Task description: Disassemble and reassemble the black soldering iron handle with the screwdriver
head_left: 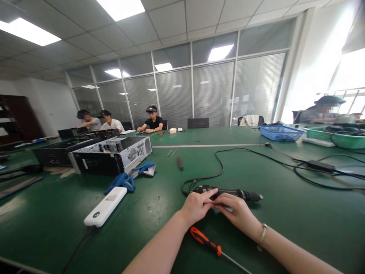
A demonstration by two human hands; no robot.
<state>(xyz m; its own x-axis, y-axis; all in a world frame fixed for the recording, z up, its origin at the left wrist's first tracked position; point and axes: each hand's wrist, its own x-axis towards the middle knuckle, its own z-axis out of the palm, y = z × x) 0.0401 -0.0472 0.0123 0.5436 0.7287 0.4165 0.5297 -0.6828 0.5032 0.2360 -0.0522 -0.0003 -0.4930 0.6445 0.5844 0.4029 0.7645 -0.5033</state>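
Observation:
A black electric screwdriver (236,193) lies across the green table in front of me, its tip to the right and its cord leaving on the left. My left hand (196,205) and my right hand (234,209) meet at its near side, fingertips pressed together. The left index finger reaches over the tool's body. Whatever may sit between the fingertips is too small or hidden to make out. Just below my hands lies a hand screwdriver (205,240) with an orange and black handle, its shaft pointing toward the lower right; neither hand touches it.
A white power bank-like block (106,207) with a cable lies left, beside blue gloves (122,182). Behind stands an open computer case (114,156). A dark bar (180,163), a blue basket (281,133), a green basket (336,137) and black cables (322,166) lie farther off. Several people sit around the table.

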